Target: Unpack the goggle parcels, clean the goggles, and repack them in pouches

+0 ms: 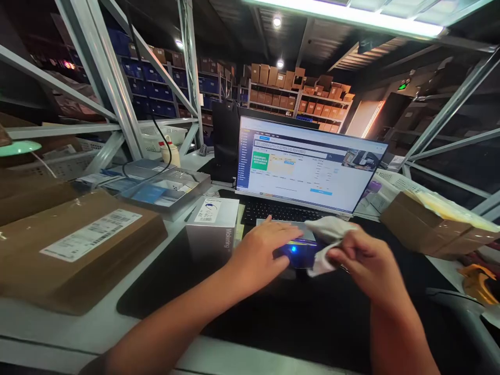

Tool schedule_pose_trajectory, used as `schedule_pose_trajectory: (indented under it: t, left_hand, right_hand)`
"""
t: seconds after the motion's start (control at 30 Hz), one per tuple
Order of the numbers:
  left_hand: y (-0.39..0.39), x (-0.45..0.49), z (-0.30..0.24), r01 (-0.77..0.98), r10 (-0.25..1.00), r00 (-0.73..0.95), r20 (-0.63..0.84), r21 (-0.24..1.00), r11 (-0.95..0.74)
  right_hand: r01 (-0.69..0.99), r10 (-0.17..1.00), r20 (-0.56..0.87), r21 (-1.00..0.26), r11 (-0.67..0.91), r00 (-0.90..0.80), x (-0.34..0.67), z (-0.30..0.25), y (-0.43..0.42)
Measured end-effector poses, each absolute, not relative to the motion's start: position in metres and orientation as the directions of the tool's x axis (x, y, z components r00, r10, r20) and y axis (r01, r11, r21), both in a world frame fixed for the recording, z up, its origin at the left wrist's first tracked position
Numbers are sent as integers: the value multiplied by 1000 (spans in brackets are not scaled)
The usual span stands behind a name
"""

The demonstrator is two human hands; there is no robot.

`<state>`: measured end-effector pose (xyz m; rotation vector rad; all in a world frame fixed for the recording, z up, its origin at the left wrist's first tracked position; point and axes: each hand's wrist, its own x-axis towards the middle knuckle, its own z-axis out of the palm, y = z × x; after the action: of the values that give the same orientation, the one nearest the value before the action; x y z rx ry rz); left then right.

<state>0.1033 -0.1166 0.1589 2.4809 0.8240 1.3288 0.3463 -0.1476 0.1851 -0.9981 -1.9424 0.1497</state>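
Note:
A small silver box (307, 234) with a glossy blue front, where a bright blue spot shows, sits on the black mat (304, 317) before the keyboard. My left hand (263, 249) holds it from the left, fingers stretched over its top and thumb at the near side. A crumpled white cloth (330, 229) is pinched in my right hand (363, 258), just right of the box and at its edge. Part of the box is hidden by my left hand and the cloth. Left of my left hand stands a silver-white carton (214, 229) marked Wakening.
A lit monitor (304, 161) and black keyboard (269, 211) stand behind my hands. At left lie a large brown carton (89, 245) and a grey tray (172, 198) of small items. Another brown carton (433, 229) and a grey handheld device (461, 312) are at right.

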Motion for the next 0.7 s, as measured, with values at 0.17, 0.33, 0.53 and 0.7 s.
schedule_pose_trajectory:
  t: [0.17,0.33,0.53,0.7]
  left_hand:
    - [-114,99,159,393,492,283,823,368,-842]
    - [-117,96,164,483,396,350,849,199,-853]
    - [-121,107,156,519,227,500,836,-79,-851]
    - [-121,99,165,473,273,478,835,17,-881]
  right_hand:
    - [520,804,368,-621,586,-466,341,185,-146]
    - [484,827,351,-683,548,-440,337,183,-150]
    - [693,783,570,-460,555,-249,287,172,-157]
    - [527,806,351,-620,581,-476,318,182,-151]
